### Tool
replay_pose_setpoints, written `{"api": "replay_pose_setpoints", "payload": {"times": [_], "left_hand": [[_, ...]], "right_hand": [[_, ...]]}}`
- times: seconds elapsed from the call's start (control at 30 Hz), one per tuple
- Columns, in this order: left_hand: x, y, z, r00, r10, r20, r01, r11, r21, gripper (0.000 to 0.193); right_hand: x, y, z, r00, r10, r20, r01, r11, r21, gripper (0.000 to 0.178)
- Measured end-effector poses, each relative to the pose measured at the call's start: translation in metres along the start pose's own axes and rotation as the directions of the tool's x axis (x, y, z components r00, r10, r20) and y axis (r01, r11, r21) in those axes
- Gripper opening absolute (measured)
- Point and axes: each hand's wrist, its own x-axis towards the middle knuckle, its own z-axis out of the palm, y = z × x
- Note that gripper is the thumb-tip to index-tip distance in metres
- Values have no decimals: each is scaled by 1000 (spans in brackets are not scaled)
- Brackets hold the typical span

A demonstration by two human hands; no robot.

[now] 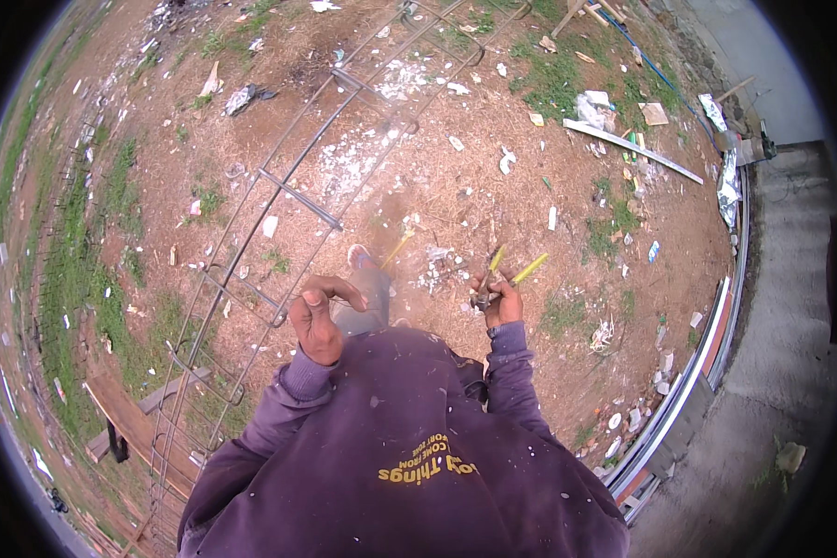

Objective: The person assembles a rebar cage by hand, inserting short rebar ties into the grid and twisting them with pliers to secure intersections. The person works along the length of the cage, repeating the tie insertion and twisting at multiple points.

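Note:
My right hand (502, 303) grips a pair of pincers (530, 268) with yellow handles. The handles stand apart and point away from me, while the dark metal head sits down by my fingers, partly hidden. My left hand (320, 321) is raised with its fingers curled in; whether something thin lies in them does not show. Just left of that hand runs a long cage of steel reinforcing bars (299, 198) with rectangular stirrups. It slants from the lower left to the top of the view, and the hand looks close to its edge; contact cannot be made out.
Wooden planks (130, 423) lie under the cage at the lower left. A pale strip (632, 151) rests on littered dirt at the far right. Metal lengths (684, 391) line the right edge beside a concrete floor (781, 372). My shoe (358, 256) stands beside the cage.

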Motion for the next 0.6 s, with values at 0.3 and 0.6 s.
{"api": "replay_pose_setpoints", "payload": {"times": [0.3,0.6], "left_hand": [[142,6,10,996,25,80,-33,995,92,58],[201,-8,28,991,-14,-131,21,998,52,60]], "right_hand": [[63,-146,132,959,-232,163,274,617,-738,54],[181,-325,321,805,-291,516,301,-550,-779,31]]}}
